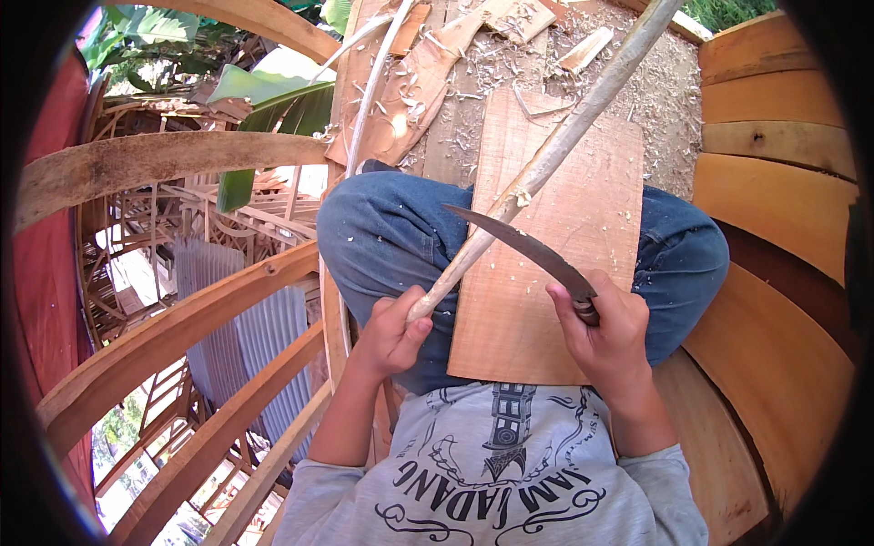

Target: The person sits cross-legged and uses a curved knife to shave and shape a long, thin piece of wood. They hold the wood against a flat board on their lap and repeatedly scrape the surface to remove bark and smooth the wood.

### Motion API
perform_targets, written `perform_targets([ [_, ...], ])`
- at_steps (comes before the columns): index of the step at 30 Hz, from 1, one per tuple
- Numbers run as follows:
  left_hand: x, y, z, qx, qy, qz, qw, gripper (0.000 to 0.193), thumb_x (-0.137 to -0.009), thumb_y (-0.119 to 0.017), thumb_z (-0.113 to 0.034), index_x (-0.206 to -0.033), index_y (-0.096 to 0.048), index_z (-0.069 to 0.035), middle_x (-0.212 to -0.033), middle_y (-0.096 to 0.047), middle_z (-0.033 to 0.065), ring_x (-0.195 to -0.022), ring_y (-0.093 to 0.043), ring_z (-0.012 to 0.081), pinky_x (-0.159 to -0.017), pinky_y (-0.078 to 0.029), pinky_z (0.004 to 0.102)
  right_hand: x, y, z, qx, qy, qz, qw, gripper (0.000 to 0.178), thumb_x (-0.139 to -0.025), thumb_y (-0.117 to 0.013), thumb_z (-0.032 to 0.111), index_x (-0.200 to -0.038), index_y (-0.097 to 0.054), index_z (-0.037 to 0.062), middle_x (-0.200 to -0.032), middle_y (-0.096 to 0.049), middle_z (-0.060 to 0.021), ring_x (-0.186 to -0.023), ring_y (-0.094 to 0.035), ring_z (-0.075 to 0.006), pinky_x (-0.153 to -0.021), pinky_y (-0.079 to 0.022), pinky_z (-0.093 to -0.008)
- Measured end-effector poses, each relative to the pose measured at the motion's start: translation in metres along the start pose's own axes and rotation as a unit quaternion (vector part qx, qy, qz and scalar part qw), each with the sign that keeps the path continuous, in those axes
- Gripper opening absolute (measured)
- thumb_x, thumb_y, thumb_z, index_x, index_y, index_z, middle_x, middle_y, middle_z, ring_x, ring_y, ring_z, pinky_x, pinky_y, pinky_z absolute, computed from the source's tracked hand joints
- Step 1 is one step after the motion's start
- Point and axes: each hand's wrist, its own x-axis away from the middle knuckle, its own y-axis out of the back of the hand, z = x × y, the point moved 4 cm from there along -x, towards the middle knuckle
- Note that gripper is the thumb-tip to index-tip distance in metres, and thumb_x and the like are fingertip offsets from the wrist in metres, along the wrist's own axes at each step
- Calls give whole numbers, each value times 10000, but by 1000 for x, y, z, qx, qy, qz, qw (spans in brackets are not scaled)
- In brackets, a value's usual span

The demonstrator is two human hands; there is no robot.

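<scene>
My left hand [393,334] is closed round the lower end of a long, pale, peeled wooden pole [537,170]. The pole slants up to the right, across a flat wooden board [552,314] that lies over my crossed legs. In my right hand [604,326] is the dark handle of a knife with a long curved blade [539,253]. The blade points up to the left, and its tip end lies over the pole. A small curl of shaved wood [523,198] clings to the pole just above the blade.
Wood shavings [669,105] and offcuts [584,50] litter the plank floor ahead. A wall of orange-brown planks [774,187] stands at my right. Open wooden rails [182,341] run along my left, with corrugated metal sheets [273,346] and timber framing below. A banana leaf [291,109] hangs at the far left.
</scene>
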Motion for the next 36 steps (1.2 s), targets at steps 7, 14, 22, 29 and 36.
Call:
perform_targets([
  [7, -2, 0, -4, -11, -23, 5, 1000, 271, -895, -525, -255, -774, -487, -16, -552, -400, 106, -469, -488, 292, -464, -363, 338, 1, -19, 0, -101, -79, 283, 951, 185, -809, -680, 120, -825, -547, -8, -585, -576, -125, -497, -604, -248, -465, -435, -308],
  [14, -3, -2, -4, -25, -23, 28, 999, 258, -888, -531, -246, -780, -490, -16, -552, -401, 114, -467, -493, 298, -463, -366, 342, 12, -13, -7, -195, -193, 168, 947, 146, -817, -671, 85, -858, -570, -13, -610, -541, -48, -564, -491, -70, -499, -379, -244],
  [22, -2, -1, 0, -19, -27, 13, 999, 257, -887, -533, -242, -776, -483, -15, -543, -369, 113, -462, -468, 310, -461, -358, 348, 13, -9, -9, -162, -153, 205, 953, 142, -826, -661, 96, -844, -559, -1, -548, -464, -24, -495, -425, -69, -462, -340, -247],
  [29, -2, -3, -3, -32, -41, 5, 999, 261, -885, -531, -245, -784, -490, -8, -545, -384, 115, -465, -476, 311, -465, -367, 343, 23, -15, -7, -220, -161, 125, 954, 139, -827, -648, 66, -864, -531, 2, -616, -506, -32, -535, -443, -52, -477, -348, -232],
  [36, -2, -4, -3, -28, -37, -1, 999, 267, -888, -531, -253, -780, -491, -12, -542, -399, 114, -462, -489, 304, -460, -367, 341, 21, -11, -10, -205, -161, 160, 952, 118, -841, -622, 46, -855, -509, 15, -592, -477, -8, -535, -428, -36, -473, -337, -219],
])
